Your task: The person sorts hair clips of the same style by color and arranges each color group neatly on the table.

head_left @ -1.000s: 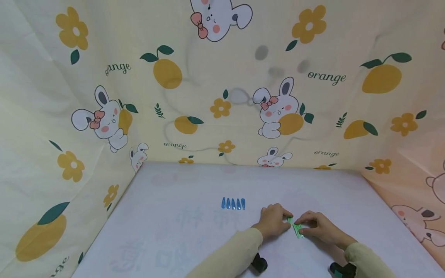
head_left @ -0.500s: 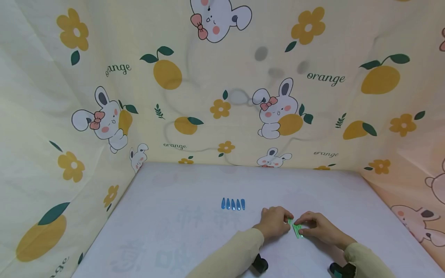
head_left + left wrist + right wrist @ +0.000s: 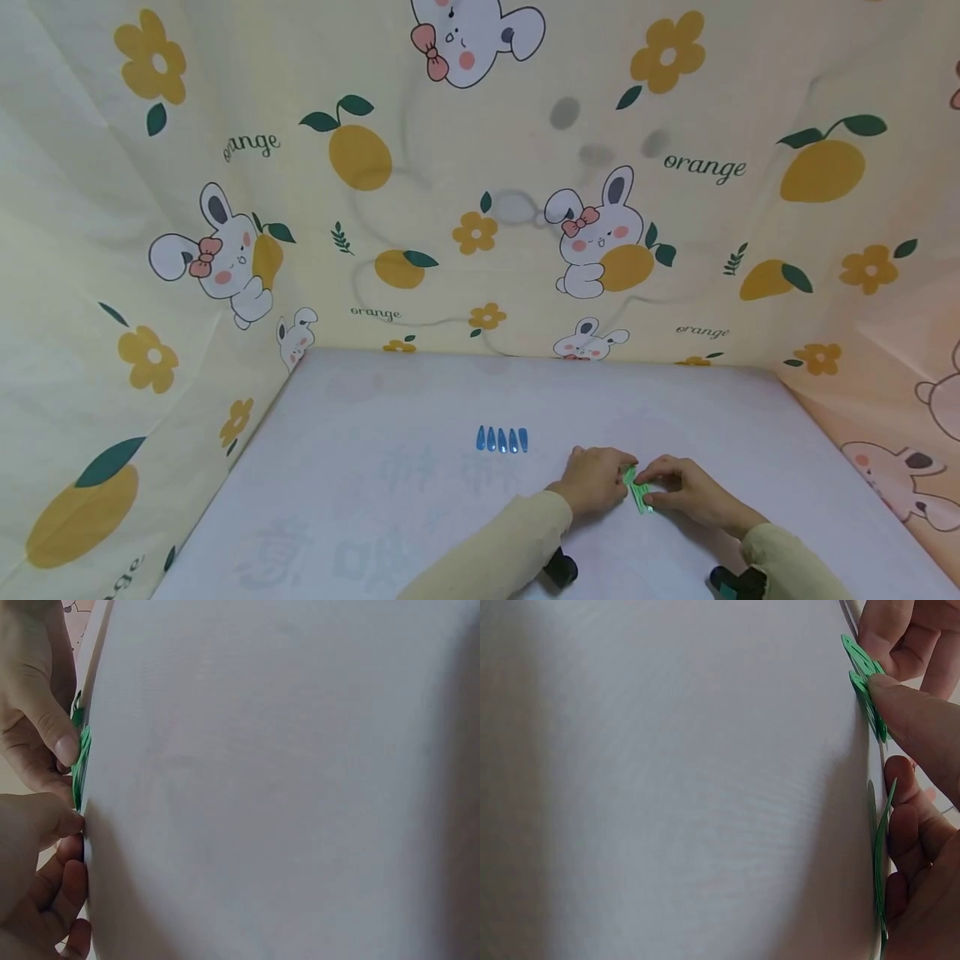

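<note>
Several green snap hair clips [image 3: 642, 497] lie in a tight row on the white table. My right hand [image 3: 693, 493] holds this row between its thumb and index finger; the right wrist view shows the thumb against the clips [image 3: 866, 701]. From the left, my left hand [image 3: 596, 481] pinches another green clip [image 3: 629, 476] with its fingertips, close beside the row. In the left wrist view the right hand [image 3: 34, 712] is above and the left hand [image 3: 37, 862] below. One more green clip [image 3: 882, 855] shows under the right hand's curled fingers.
Several blue snap hair clips [image 3: 502, 439] lie in a neat row left of the hands. Black wrist devices [image 3: 560, 568] sit by both sleeves. A printed cloth [image 3: 480, 167] with rabbits and oranges walls the white table [image 3: 375, 400] at the back and sides.
My left hand has shifted slightly to the right, bringing its green clip up to the row. The right hand has stayed in place.
</note>
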`<state>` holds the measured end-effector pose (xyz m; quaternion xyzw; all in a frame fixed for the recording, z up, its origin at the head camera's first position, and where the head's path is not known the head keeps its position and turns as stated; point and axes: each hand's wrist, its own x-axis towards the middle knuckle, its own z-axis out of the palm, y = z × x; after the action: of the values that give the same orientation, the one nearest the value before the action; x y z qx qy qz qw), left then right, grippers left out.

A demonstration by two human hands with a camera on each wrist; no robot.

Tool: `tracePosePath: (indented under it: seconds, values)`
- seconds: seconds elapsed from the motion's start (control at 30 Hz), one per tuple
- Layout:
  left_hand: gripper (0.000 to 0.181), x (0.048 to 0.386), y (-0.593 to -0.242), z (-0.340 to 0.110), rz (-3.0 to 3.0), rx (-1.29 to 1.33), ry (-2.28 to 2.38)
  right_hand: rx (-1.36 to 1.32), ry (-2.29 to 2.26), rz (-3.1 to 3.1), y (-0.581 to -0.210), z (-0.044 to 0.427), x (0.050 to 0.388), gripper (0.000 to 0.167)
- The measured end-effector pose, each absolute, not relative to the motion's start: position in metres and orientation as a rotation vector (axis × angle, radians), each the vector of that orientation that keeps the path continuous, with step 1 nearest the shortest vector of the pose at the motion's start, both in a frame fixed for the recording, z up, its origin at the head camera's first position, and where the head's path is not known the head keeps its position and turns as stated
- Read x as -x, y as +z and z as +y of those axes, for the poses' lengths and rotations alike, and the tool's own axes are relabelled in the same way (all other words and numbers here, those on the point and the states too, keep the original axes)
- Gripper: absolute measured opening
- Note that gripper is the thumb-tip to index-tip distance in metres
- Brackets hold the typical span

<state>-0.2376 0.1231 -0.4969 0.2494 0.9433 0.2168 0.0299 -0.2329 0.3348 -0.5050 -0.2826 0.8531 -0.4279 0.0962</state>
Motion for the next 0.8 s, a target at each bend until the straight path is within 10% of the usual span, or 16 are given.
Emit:
tracePosePath:
  seconds: [0.8]
  values:
    - [0.039,0.2382,-0.4927,0.1198,2.831,-0.793,0.703,0.815,-1.285,2.498,-0.5009,0.3333,0.2317,0.022]
